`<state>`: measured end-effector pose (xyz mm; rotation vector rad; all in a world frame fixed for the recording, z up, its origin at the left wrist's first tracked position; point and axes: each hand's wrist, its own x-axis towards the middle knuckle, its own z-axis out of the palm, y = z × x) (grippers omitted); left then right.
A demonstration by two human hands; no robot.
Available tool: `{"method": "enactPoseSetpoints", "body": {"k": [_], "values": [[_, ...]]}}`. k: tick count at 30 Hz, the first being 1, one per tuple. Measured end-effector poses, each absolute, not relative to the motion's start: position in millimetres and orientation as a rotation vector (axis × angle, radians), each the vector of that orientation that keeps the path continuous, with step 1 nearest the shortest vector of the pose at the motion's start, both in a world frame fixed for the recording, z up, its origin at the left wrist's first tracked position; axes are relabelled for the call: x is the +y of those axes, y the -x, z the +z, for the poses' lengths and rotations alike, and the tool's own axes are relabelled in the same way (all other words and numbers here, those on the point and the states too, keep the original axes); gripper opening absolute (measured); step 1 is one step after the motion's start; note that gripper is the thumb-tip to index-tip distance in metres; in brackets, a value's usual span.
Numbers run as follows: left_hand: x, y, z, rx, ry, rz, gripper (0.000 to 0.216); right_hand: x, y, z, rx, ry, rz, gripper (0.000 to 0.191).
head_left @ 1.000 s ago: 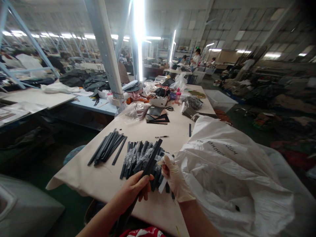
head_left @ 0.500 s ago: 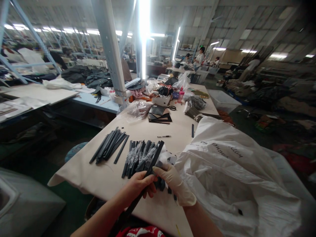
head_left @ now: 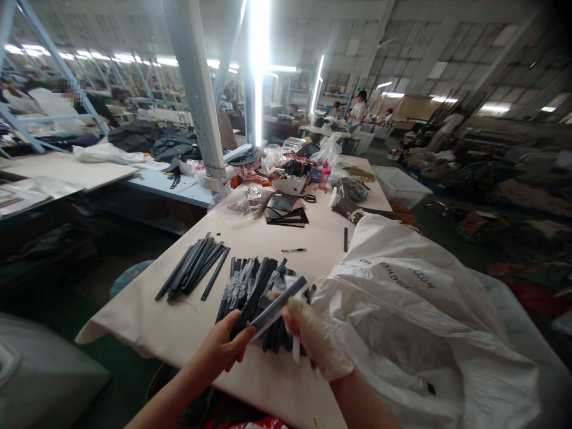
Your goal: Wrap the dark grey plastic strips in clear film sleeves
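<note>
My bare left hand is closed around a dark flat strip that points up and away over the table. Its thumb side also meets the lower end of a greyer, shinier strip, angled to the right. My right hand, in a pale glove, pinches that grey strip near its upper part; motion blurs the fingertips. Beneath both hands lies a pile of dark strips in clear wrapping. Farther left is a heap of loose dark strips, with one single strip beside it.
A large white sack bulges over the table's right side. A pen, scissors, dark flat panels and a plastic bag lie farther back on the pale table. A metal post rises behind.
The grey strip has swung apart from the dark strip, slanting right. My left hand has moved left and slightly down; the gloved right hand has turned and blurred. The view has shifted slightly.
</note>
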<state>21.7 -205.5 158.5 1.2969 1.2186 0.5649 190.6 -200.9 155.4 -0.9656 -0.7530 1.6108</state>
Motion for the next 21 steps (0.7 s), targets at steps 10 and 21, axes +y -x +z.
{"method": "enactPoseSetpoints", "body": {"k": [10, 21], "values": [[-199, -16, 134, 1.203, -1.228, 0.618, 0.038, -195, -174, 134, -0.634, 0.984, 1.630, 0.042], [-141, 5, 82, 1.577, -1.367, 0.677, 0.028, -166, -168, 86, -0.317, 1.015, 1.635, 0.036]]}}
